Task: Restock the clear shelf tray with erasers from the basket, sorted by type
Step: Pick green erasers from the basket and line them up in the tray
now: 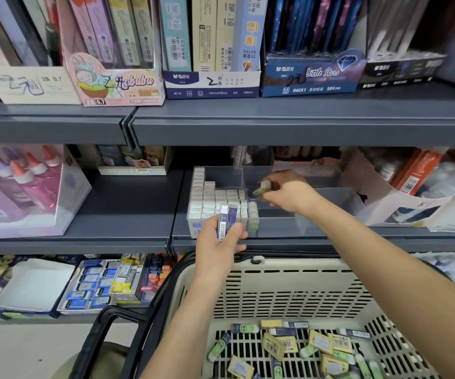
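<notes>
On mid grey metal shelf (127, 209), stationery boxes above & below: clear plastic divided tray (281, 227), L section packed w/ white erasers (212, 199). R hand (289, 195) grip pinching green-white eraser (261, 188) over tray; L hand (218, 242) grip round blue-sleeved erasers (226, 222). Beige slotted plastic basket (289, 291) below, loose erasers (322, 346) inside.

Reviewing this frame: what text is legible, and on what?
"2B 0.7": beige box.
"2B 0.7": pink box.
"M&G", "HB": navy-white box.
"Little Stars", "840X1": blue box.
Too small to read: labels on erasers in left hand, right hand, basket.
</notes>
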Demonstrator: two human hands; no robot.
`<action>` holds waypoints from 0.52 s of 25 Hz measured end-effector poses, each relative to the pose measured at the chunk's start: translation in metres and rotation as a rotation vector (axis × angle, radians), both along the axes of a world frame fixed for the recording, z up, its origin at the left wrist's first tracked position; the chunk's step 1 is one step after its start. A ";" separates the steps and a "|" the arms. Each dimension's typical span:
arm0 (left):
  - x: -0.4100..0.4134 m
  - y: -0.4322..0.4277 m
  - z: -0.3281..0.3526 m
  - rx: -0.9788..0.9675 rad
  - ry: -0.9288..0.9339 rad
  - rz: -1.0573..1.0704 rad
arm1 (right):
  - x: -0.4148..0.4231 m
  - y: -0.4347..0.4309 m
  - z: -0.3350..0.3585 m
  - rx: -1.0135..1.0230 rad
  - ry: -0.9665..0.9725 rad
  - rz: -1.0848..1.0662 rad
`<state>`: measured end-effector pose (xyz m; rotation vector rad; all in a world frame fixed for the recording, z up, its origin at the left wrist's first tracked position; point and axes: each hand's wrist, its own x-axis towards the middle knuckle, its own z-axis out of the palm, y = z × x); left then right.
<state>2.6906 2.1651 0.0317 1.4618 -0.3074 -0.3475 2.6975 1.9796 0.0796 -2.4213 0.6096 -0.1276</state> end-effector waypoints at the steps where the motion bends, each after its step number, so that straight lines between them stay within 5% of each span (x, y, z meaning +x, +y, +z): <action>1: 0.000 0.000 0.000 0.003 -0.001 -0.001 | 0.003 0.000 -0.001 -0.082 0.046 0.038; 13: 0.001 -0.002 -0.002 -0.013 0.009 -0.009 | 0.002 0.001 -0.014 -0.151 0.258 0.311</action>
